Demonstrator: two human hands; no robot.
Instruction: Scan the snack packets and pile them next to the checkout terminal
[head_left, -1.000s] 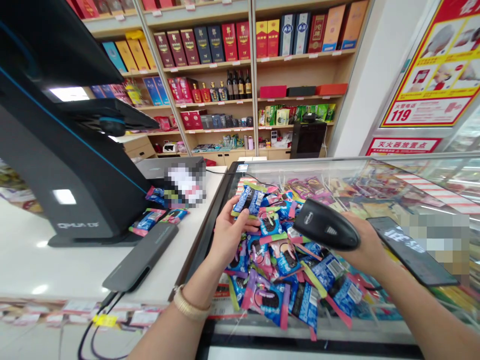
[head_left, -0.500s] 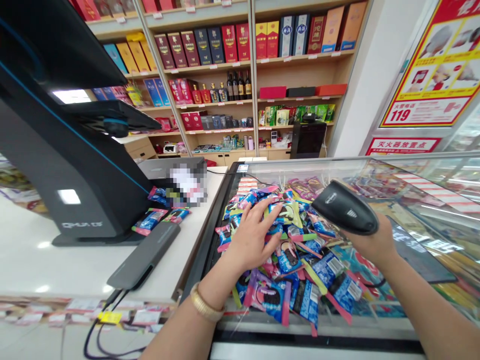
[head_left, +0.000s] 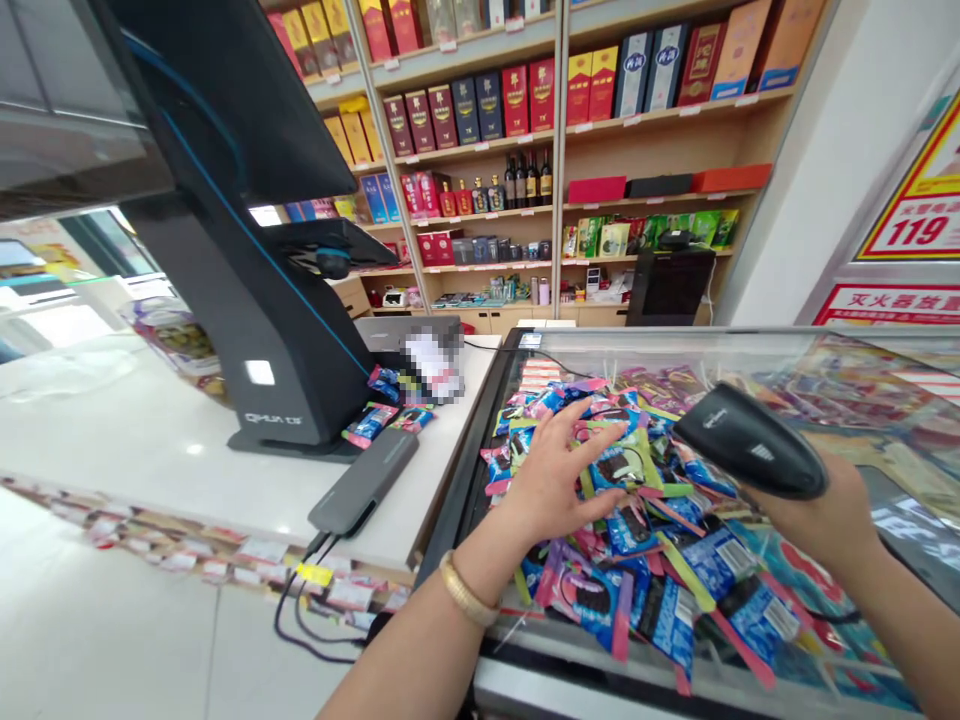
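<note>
A heap of small blue, pink and green snack packets lies on the glass top of a display counter. My left hand rests palm down on the heap with its fingers spread, touching a green-edged packet. It holds nothing. A gold bracelet sits on that wrist. My right hand grips a black barcode scanner just above the right side of the heap, with its head pointing left.
A black checkout terminal stands on the white counter to the left, with a grey flat device and a few loose packets at its base. Cables hang off the front edge. Shelves of boxes and bottles fill the back wall.
My view has swung left, so everything sits further right in frame. My left hand let go of a packet it held up a second ago and now lies flat on the heap. The scanner stays gripped.
</note>
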